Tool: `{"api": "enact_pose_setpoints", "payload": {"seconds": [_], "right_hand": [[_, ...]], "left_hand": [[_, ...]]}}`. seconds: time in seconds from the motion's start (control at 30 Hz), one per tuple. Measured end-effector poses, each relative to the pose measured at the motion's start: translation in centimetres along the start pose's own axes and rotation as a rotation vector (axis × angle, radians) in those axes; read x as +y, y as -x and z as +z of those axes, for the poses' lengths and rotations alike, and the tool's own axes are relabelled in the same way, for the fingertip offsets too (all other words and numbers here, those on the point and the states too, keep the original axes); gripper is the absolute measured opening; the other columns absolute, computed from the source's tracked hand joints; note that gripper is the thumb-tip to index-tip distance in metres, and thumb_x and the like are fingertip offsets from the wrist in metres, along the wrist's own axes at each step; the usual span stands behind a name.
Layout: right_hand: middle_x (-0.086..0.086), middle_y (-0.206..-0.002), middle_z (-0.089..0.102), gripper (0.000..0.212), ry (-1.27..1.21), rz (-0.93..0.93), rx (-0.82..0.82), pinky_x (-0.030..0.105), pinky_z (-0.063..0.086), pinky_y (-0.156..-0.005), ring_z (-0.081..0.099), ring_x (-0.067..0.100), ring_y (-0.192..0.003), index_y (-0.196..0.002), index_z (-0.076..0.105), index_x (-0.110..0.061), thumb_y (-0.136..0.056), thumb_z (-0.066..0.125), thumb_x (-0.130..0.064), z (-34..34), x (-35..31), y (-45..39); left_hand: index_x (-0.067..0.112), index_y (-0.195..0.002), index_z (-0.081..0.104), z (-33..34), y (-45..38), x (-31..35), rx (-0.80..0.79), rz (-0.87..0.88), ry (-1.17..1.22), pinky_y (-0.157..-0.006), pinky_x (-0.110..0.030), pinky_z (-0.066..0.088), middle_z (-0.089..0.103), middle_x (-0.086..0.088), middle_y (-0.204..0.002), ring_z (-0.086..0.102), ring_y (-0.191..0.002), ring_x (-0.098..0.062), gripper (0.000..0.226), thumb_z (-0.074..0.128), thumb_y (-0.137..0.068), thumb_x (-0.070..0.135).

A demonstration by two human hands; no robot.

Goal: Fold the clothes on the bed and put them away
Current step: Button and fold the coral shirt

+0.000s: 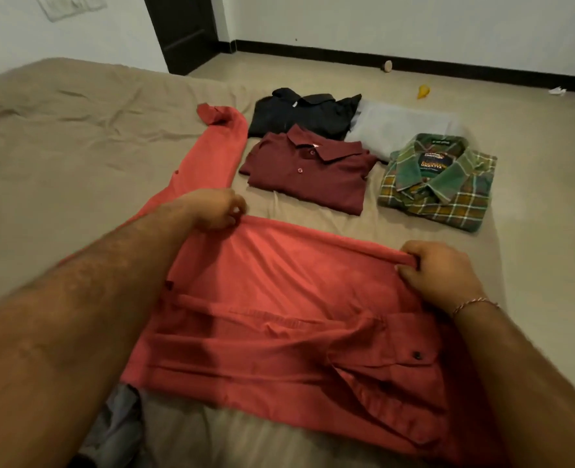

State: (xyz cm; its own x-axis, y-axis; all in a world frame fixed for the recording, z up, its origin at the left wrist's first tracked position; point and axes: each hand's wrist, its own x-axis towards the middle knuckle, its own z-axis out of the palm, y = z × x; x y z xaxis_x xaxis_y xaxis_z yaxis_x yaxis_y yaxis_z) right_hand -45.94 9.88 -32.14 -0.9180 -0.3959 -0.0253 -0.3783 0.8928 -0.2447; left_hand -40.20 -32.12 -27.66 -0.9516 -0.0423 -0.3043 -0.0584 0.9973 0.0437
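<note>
- Dim, warm indoor light; no lamp or window shows.
- Soft, faint shadows sit under the folded maroon polo shirt (308, 170) and the green plaid shirt (438, 180).
- No glare anywhere.
- Both bare forearms at the bottom corners look smeared and soft.
- Wide-angle lens bends the black skirting board (414, 64) and stretches the edges.

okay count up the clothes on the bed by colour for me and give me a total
Red or maroon: 2, the red shirt gripped by left hand and right hand, and the maroon polo
Black: 1, black shirt
Green plaid: 1, plaid shirt
Light grey: 1, folded grey garment
Dark grey: 1, grey cloth
Total: 6
</note>
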Motion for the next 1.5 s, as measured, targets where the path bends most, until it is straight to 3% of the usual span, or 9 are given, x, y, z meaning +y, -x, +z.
{"api": "enact_pose_setpoints", "payload": {"seconds": [0.1, 0.3, 0.43, 0.67, 0.9, 1.03, 1.2, 1.37, 1.5], "right_hand": [[-0.002, -0.078, 0.066, 0.026, 0.05, 0.095, 0.123, 0.037, 0.048, -0.076, 0.067, 0.032, -0.09, -0.072, 0.058, -0.034, -0.084, 0.075, -0.049, -0.8, 1.3, 0.4], [0.007, -0.079, 0.072, 0.015, 0.124, 0.076, 0.36, 0.041, 0.047, -0.077, 0.067, 0.037, -0.085, -0.084, 0.07, -0.026, -0.084, 0.078, -0.039, -2.4, 0.8, 2.4], [0.003, -0.069, 0.065, 0.025, -0.011, 0.012, 0.385, 0.037, 0.039, -0.066, 0.066, 0.037, -0.073, -0.078, 0.052, -0.03, -0.086, 0.075, -0.025, -3.5, 1.0, 4.8], [-0.01, -0.079, 0.052, 0.042, -0.116, -0.35, 0.151, 0.04, 0.049, -0.062, 0.053, 0.016, -0.07, -0.083, 0.061, -0.034, -0.071, 0.074, 0.005, -5.8, 1.6, 10.7], [-0.01, -0.075, 0.059, 0.027, 0.063, -0.265, -0.415, 0.02, 0.043, -0.063, 0.058, 0.008, -0.072, -0.079, 0.055, -0.042, -0.079, 0.082, -0.036, -5.4, 1.4, 16.6], [-0.012, -0.078, 0.06, 0.042, 0.131, -0.285, -0.067, 0.035, 0.052, -0.067, 0.058, 0.008, -0.072, -0.085, 0.062, -0.032, -0.079, 0.055, -0.073, -5.8, -0.8, 17.3], [-0.003, -0.103, 0.066, 0.024, -0.006, -0.46, 0.278, 0.044, 0.053, -0.082, 0.063, 0.023, -0.095, -0.11, 0.068, -0.025, -0.095, 0.054, -0.038, -2.8, -9.0, 14.8], [0.0, -0.137, 0.061, 0.06, 0.019, -0.375, -0.093, 0.046, 0.044, -0.108, 0.057, 0.024, -0.124, -0.145, 0.049, -0.029, -0.092, 0.038, -0.055, 1.9, -9.8, 11.9], [-0.004, -0.135, 0.05, 0.069, 0.214, -0.309, -0.231, 0.045, 0.043, -0.105, 0.049, 0.023, -0.126, -0.144, 0.048, -0.035, -0.087, 0.052, -0.074, 0.9, -4.5, 10.7]], "left_hand": [[0.027, -0.11, 0.07, -0.7, 0.1, -1.3, 0.007, -0.054, -0.126, -0.082, -0.034, 0.053, 0.073, -0.005, -0.113, 0.068, -0.103, -0.031, 0.019, 0.071, -0.091, 0.032], [0.027, -0.1, 0.067, -1.6, 4.7, -2.4, 0.321, -0.12, -0.207, -0.073, -0.037, 0.05, 0.069, -0.003, -0.108, 0.067, -0.102, -0.033, 0.019, 0.071, -0.087, 0.041], [0.022, -0.098, 0.07, -2.3, 10.8, -2.9, 0.439, -0.155, -0.236, -0.076, -0.044, 0.055, 0.065, -0.005, -0.101, 0.064, -0.1, -0.036, 0.022, 0.072, -0.085, 0.04], [0.015, -0.088, 0.071, 1.7, 21.8, -4.2, 0.526, -0.064, -0.188, -0.069, -0.046, 0.057, 0.065, -0.009, -0.087, 0.065, -0.088, -0.037, 0.026, 0.073, -0.085, 0.041], [0.032, -0.101, 0.073, 9.3, 28.2, -2.7, 0.371, -0.093, -0.096, -0.066, -0.033, 0.052, 0.073, 0.005, -0.092, 0.072, -0.085, -0.022, 0.066, 0.027, -0.09, 0.079], [0.023, -0.087, 0.072, 7.1, 26.7, 0.4, 0.606, -0.01, -0.078, -0.06, -0.036, 0.05, 0.067, 0.0, -0.079, 0.067, -0.074, -0.029, 0.052, 0.038, -0.096, 0.061], [0.012, -0.117, 0.071, 6.6, 19.8, 10.9, 0.611, 0.21, 0.133, -0.095, -0.044, 0.052, 0.069, -0.011, -0.115, 0.063, -0.106, -0.033, 0.044, 0.046, -0.093, 0.04], [0.016, -0.155, 0.041, 12.0, 13.4, 18.8, 0.26, 0.182, 0.201, -0.123, -0.049, 0.029, 0.038, -0.012, -0.163, 0.035, -0.151, -0.031, 0.066, 0.033, -0.099, 0.051], [0.024, -0.166, 0.016, 14.3, 13.5, 18.9, 0.235, 0.099, 0.087, -0.129, -0.045, 0.005, 0.005, -0.001, -0.175, 0.004, -0.161, -0.018, 0.076, 0.019, -0.1, 0.063]]}}
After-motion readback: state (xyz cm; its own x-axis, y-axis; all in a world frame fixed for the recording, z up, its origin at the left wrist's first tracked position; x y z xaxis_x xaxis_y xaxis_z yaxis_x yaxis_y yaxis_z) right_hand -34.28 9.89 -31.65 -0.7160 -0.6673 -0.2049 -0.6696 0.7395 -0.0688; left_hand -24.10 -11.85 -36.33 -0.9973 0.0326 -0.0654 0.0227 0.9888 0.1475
